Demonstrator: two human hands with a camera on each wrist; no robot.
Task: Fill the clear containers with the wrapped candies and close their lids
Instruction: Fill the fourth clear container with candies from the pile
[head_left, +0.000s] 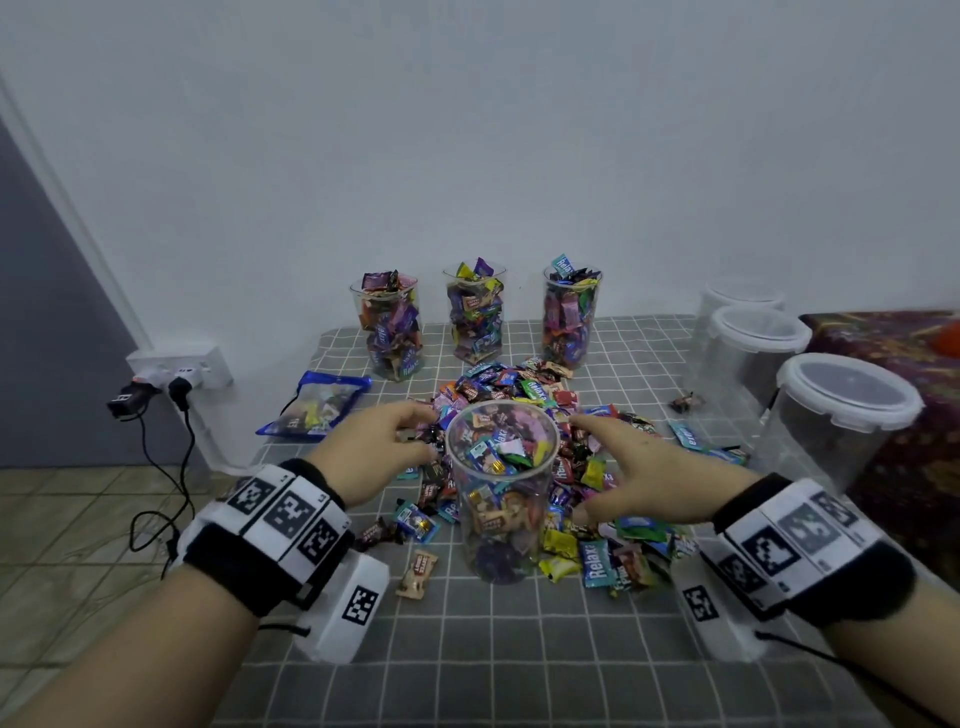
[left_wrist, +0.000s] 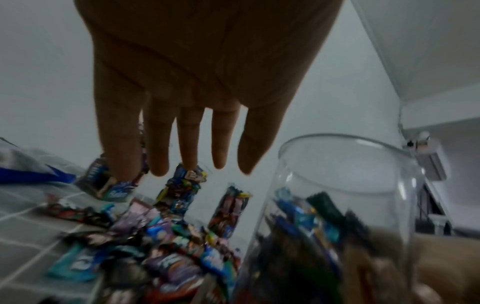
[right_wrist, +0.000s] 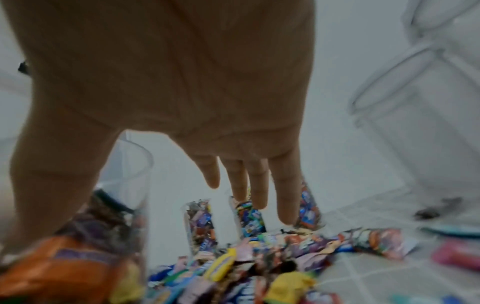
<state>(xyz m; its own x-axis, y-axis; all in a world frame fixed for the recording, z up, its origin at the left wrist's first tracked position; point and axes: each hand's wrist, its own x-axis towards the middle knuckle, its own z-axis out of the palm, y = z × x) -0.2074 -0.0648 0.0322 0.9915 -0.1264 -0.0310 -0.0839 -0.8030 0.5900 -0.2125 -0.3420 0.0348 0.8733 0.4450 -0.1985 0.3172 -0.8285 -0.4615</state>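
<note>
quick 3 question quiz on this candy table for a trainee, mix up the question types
1. True or false: the left hand is gripping the near container.
2. How many candy-filled containers stand in the back row by the wall? A) two B) three C) five
3. Fill in: the empty containers at the right of the table already carry white ____.

Key
1. False: both the left and the right hand are open, one on each side of it, over the candy pile.
2. B
3. lids
</note>
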